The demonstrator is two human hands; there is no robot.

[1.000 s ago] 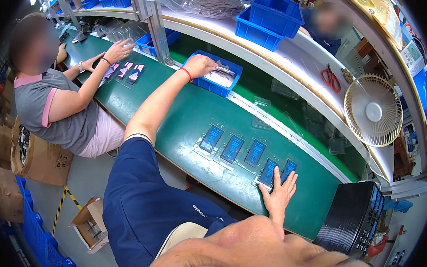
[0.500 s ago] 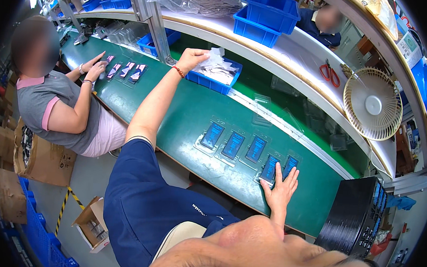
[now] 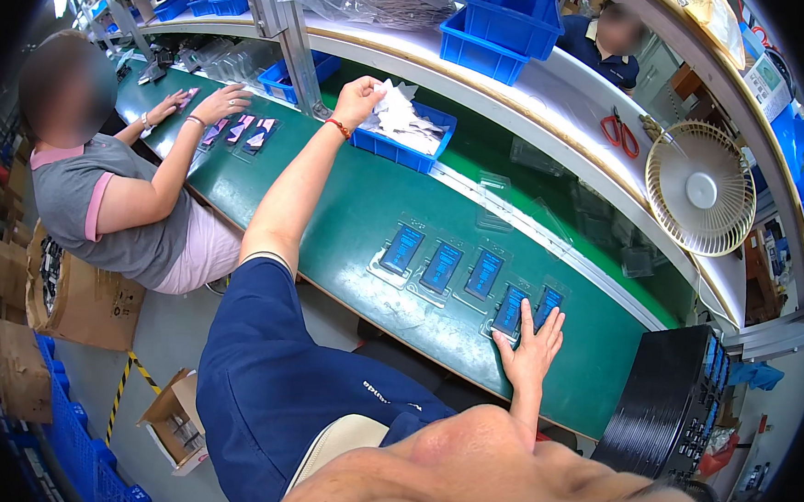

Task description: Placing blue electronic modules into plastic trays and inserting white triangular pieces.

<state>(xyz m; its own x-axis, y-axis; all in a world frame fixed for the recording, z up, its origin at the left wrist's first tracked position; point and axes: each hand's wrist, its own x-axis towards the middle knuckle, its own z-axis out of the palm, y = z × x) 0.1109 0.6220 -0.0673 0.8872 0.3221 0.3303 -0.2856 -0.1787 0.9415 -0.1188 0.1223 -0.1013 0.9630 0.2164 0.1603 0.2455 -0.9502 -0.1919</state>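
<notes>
My left hand [image 3: 359,102], a red string bracelet at its wrist, pinches the edge of a white paper slip [image 3: 394,112] at the left side of a heap. The heap fills a blue bin [image 3: 392,154] at the back of the green table. My right hand [image 3: 531,353] lies with fingers spread at the near edge of two dark blue-printed flat packs, probably phone batteries, touching the nearer battery [image 3: 510,310] and reaching to the rightmost battery [image 3: 549,306]. Three more, including the leftmost battery [image 3: 403,250], lie to their left. Each sits in a transparent plastic tray.
A co-worker [image 3: 139,180] handles dark and pink flat pieces [image 3: 239,131] at the left. A black stack [image 3: 664,400] stands at the table's right end. Red-handled scissors [image 3: 620,134] and a round basket [image 3: 700,188] are on the shelf above. Transparent trays [image 3: 494,201] lie behind the batteries.
My left hand has shifted slightly left and up, and the slips by it have changed shape. My right hand stays nearly still. The co-worker's hands have moved apart.
</notes>
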